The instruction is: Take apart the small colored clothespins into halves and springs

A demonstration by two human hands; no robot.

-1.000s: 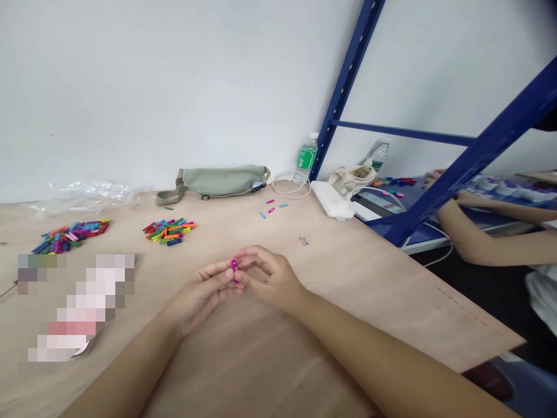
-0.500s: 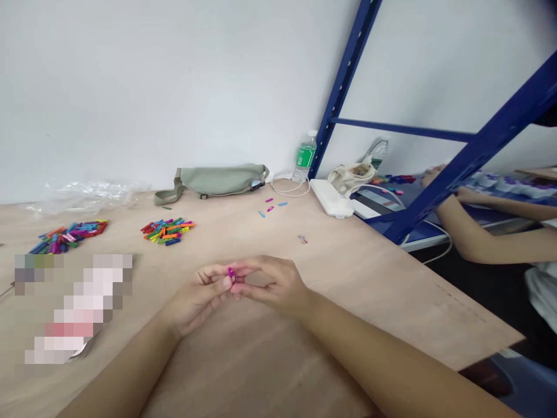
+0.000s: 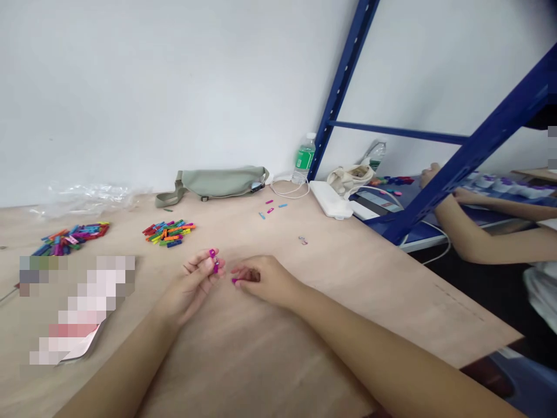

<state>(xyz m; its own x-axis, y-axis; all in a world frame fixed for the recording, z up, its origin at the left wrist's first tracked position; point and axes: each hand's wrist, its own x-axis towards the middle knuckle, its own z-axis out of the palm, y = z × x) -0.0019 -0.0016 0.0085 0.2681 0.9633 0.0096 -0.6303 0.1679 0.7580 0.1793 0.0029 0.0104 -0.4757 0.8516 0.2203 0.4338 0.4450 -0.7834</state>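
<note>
My left hand (image 3: 191, 284) is closed, pinching a purple clothespin piece (image 3: 212, 253) with a small metal spring (image 3: 216, 262) on it. To its right, just apart, my right hand (image 3: 265, 280) has its thumb and fingers closed on another purple clothespin piece (image 3: 235, 281), mostly covered by the fingers. Beyond the hands lie loose pink clothespin pieces (image 3: 270, 210) and light blue ones (image 3: 261, 215). Some small metal springs (image 3: 303, 240) rest on the table farther right. A pile of colourful clothespins (image 3: 169, 233) sits beyond my left hand, and a second pile (image 3: 69, 237) is at the far left.
On the wooden table (image 3: 243, 360), a grey-green belt bag (image 3: 226, 182) lies against the wall beside a water bottle (image 3: 304, 158). A blue metal frame (image 3: 435, 191) borders the right side; a person's arms (image 3: 470, 232) show behind it. Clear plastic (image 3: 87, 197) lies at the back left.
My hands, touching around the purple clothespin before, have drawn apart. My left hand keeps one piece with the spring; my right hand has a separate purple piece.
</note>
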